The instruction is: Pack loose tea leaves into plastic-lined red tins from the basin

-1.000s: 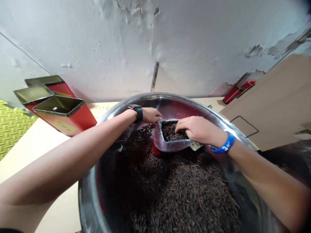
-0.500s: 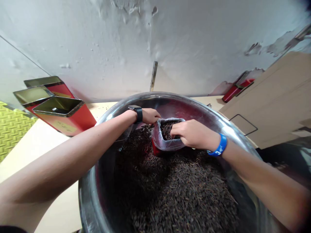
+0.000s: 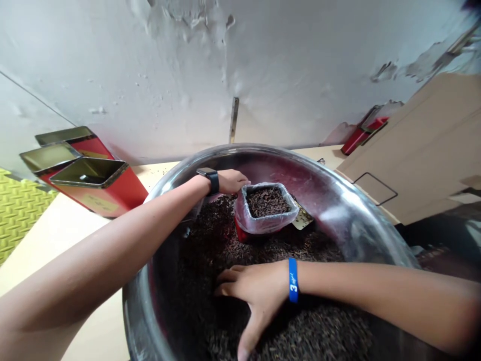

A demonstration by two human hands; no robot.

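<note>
A big steel basin (image 3: 349,210) holds a heap of dark loose tea leaves (image 3: 308,331). Half sunk in the heap stands a red tin lined with a clear plastic bag (image 3: 266,214), filled with tea to the brim. My left hand (image 3: 233,180), with a black watch on the wrist, grips the bag's far left rim. My right hand (image 3: 248,296), with a blue wristband, lies near the basin's front with fingers spread and pressed into the loose tea.
Three open red tins (image 3: 93,183) stand at the left on the pale table (image 3: 52,225). Flat cardboard (image 3: 424,145) leans at the right, with another red tin (image 3: 361,135) behind it. A peeling white wall (image 3: 225,65) rises right behind the basin.
My right hand has left the bag's mouth and swung down toward me into the loose tea. The left hand has stayed on the bag's rim.
</note>
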